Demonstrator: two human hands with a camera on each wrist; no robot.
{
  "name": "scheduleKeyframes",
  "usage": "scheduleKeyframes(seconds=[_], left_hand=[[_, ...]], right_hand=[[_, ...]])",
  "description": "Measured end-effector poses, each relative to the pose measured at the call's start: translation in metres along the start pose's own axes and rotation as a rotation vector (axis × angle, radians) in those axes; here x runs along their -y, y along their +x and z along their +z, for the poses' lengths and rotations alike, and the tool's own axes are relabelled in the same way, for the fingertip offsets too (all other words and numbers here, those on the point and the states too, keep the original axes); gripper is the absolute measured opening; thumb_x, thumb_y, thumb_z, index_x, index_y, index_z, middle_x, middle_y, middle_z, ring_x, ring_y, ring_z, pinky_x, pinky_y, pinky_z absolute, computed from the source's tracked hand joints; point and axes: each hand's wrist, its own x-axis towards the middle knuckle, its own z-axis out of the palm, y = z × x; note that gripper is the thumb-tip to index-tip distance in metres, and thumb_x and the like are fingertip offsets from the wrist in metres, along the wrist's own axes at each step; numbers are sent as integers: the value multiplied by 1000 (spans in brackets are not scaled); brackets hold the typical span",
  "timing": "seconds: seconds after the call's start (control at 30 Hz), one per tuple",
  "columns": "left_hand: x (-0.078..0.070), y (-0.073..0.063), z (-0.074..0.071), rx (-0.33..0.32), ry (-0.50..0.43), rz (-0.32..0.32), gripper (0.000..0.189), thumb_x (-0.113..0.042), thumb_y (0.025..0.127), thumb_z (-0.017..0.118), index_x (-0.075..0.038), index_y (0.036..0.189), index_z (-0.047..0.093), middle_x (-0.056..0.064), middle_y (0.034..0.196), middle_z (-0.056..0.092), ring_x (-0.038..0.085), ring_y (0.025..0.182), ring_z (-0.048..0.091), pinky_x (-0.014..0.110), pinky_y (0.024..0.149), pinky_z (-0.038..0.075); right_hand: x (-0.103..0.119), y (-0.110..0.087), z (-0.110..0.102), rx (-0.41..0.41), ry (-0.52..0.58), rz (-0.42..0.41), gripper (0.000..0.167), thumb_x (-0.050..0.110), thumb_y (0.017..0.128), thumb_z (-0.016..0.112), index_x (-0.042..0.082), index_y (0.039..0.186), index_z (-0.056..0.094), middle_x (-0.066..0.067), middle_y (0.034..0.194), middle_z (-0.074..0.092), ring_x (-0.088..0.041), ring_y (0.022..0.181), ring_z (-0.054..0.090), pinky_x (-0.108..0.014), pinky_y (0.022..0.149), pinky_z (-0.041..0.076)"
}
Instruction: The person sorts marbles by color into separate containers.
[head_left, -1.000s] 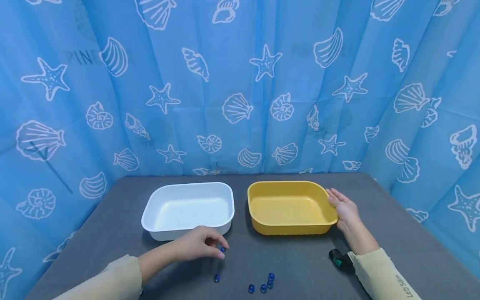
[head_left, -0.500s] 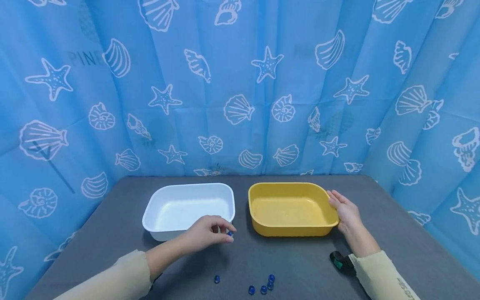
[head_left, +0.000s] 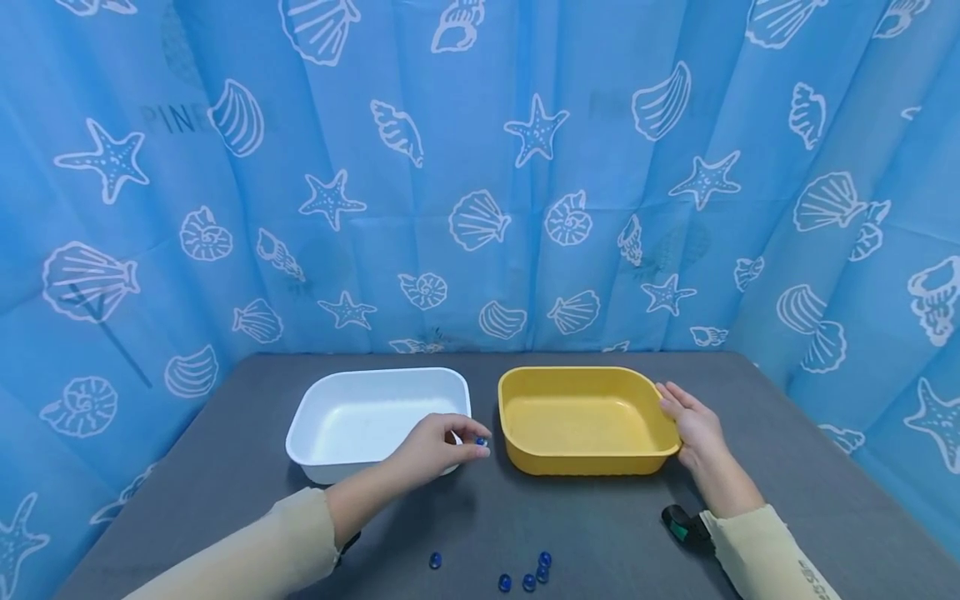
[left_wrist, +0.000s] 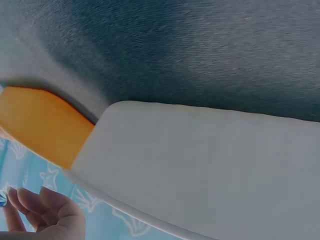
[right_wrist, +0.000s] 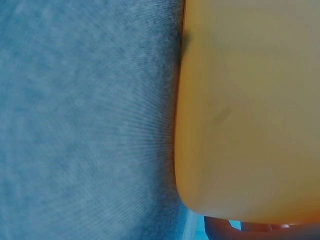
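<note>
A small blue glass marble (head_left: pixel 481 441) is pinched between the thumb and fingertips of my left hand (head_left: pixel 435 446). That hand is raised by the right front corner of the white basin (head_left: pixel 333 462), near the gap between the two basins. In the left wrist view the marble (left_wrist: pixel 3 199) shows at the left edge, at the fingertips of the left hand (left_wrist: pixel 52 215). My right hand (head_left: pixel 699 425) rests against the right outer side of the yellow basin (head_left: pixel 585 464), its fingers fairly straight along the wall. The right wrist view shows the yellow wall (right_wrist: pixel 250 125) with fingers (right_wrist: pixel 220 230) below it.
Several blue marbles (head_left: pixel 529 582) lie on the grey cloth (head_left: pixel 600 533) near the front, with a single marble (head_left: pixel 436 561) farther left. A black strap (head_left: pixel 684 528) shows at the right wrist. A blue shell-patterned curtain (head_left: pixel 480 167) stands behind the table.
My left hand has carried the pinched marble up and to the right, from in front of the white basin toward the yellow one. The right hand has stayed at the yellow basin's side.
</note>
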Motion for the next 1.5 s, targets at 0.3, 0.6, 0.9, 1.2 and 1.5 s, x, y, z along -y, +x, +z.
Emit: scheduleKeyframes(seconds=[0.3,0.6,0.9,1.2,1.5], left_hand=[[-2,15,11,-42,-29,-43,22,-15,88,73,-3,108,72,0,81,56,18,76,50,27,64,43],[-5,27,18,-44,-69,-68,23,-13,88,73,-5,110,71,1,82,57,18,80,52,27,66,46],[-9,41,31,-47,-114,-110,21,-12,86,74,-5,106,72,2,79,57,17,76,51,25,64,43],[-12,56,46,-49,-154,-131,22,-8,86,74,-1,107,72,1,73,53,14,66,46,23,55,37],[-13,66,57,-75,-120,-162,24,-7,84,76,0,107,73,0,70,50,13,64,44,22,52,35]], right_hand=[[-1,1,0,7,13,-4,56,18,105,43,16,155,18,-3,158,22,-19,144,22,-33,112,24],[-1,-1,0,15,32,-5,57,17,105,43,15,155,17,-4,158,22,-19,145,21,-33,112,24],[-1,-1,0,16,20,-11,56,16,105,42,14,155,17,-4,158,22,-19,145,21,-33,112,24],[-2,2,0,17,22,-13,56,14,105,41,13,156,17,-5,158,22,-20,144,22,-32,111,25],[-2,5,1,-4,19,-22,56,14,105,43,13,155,18,-5,158,22,-20,144,23,-33,111,25]])
